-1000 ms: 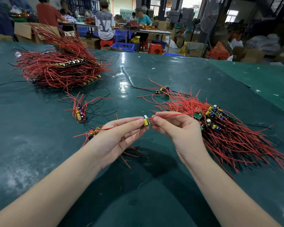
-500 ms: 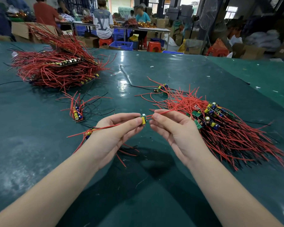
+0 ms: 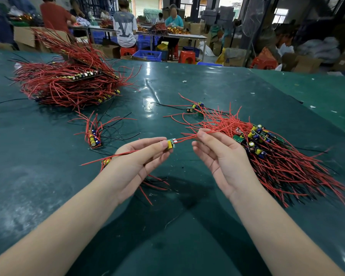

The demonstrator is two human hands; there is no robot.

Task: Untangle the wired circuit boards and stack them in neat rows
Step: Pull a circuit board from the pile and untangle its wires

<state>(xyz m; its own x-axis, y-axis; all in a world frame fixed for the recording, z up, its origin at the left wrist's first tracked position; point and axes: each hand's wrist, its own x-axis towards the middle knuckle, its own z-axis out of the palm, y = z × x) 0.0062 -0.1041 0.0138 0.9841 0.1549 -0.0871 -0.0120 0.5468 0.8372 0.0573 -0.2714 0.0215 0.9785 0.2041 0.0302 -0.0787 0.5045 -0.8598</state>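
Mid-untangle here; left hand (image 3: pixel 136 159) pinches one little board (image 3: pixel 170 144) held above the table (image 3: pixel 187 226); right hand (image 3: pixel 220 154) pinches its red wire (image 3: pixel 185 138) near the tangled pile (image 3: pixel 267 154); next I'd guess slide it free, then add it to the small row (image 3: pixel 94 138).

We note a glossy dark green table covering (image 3: pixel 167 236), scuffed whitish at lower left and creased at upper centre. The red wires (image 3: pixel 277 168) look plastic-sheathed and smooth; stools (image 3: pixel 186 56) in the upper frame appear moulded plastic, boxes (image 3: pixel 233 56) matt cardboard.
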